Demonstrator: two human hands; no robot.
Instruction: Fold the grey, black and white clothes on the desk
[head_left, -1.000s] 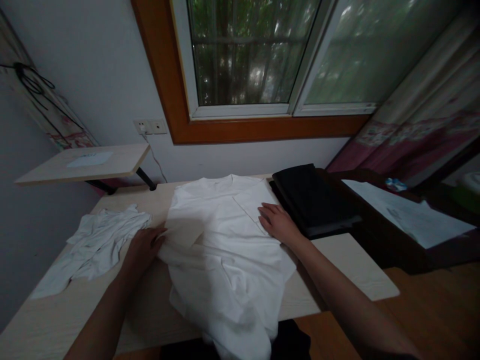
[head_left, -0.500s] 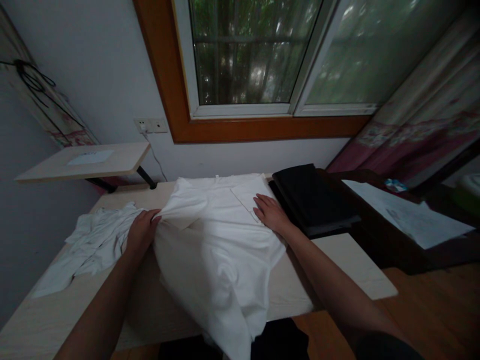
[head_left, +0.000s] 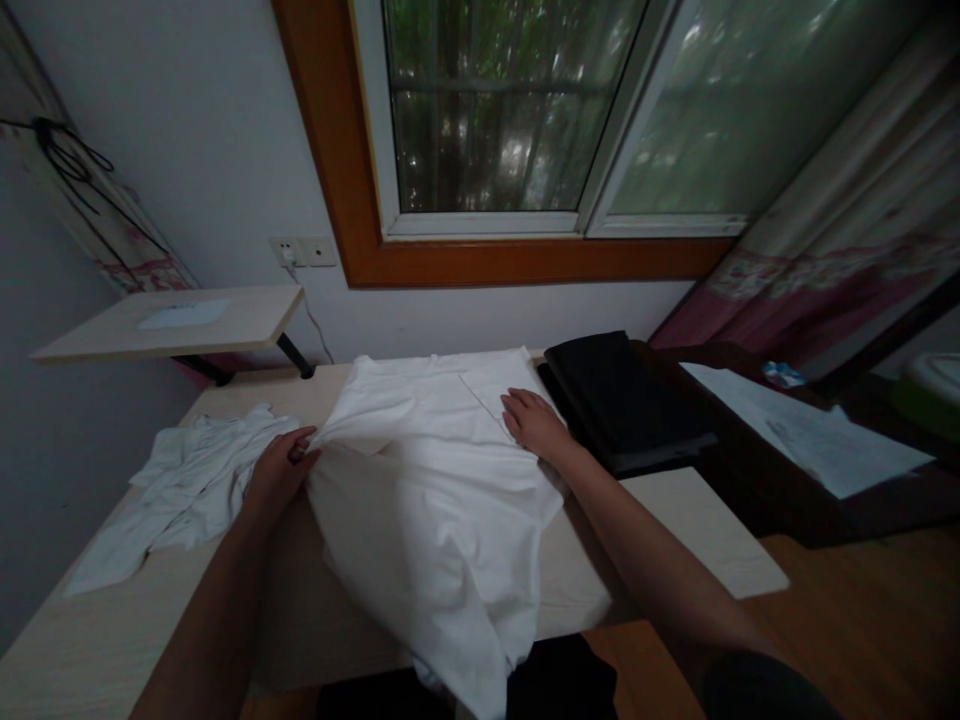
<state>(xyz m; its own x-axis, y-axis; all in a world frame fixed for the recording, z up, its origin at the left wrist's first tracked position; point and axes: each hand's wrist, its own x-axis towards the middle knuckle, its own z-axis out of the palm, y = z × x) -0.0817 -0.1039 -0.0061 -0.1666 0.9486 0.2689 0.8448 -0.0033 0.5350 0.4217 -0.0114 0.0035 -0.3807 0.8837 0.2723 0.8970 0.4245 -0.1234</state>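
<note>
White trousers [head_left: 442,480], waistband towards the wall, lie spread on the pale wooden table. A slanted pocket seam shows on the right side, and the bunched lower part hangs over the front edge. My left hand [head_left: 279,468] pinches the trousers' left edge between thumb and fingers, pulling a small corner of cloth outward. Palm down, my right hand [head_left: 538,425] lies flat on the upper right part beside the pocket seam, fingers stretched out.
Left of the trousers lies a crumpled white garment [head_left: 202,480] on the table [head_left: 315,620]. A raised shelf [head_left: 255,310] stands behind it. Folded black cloth [head_left: 622,400] sits at the right, near a dark surface with a paper sheet [head_left: 810,430]. A window rises behind.
My left hand has shifted slightly left and its fingers have spread a little at the trousers' edge. My right hand stays at nearly the same spot.
</note>
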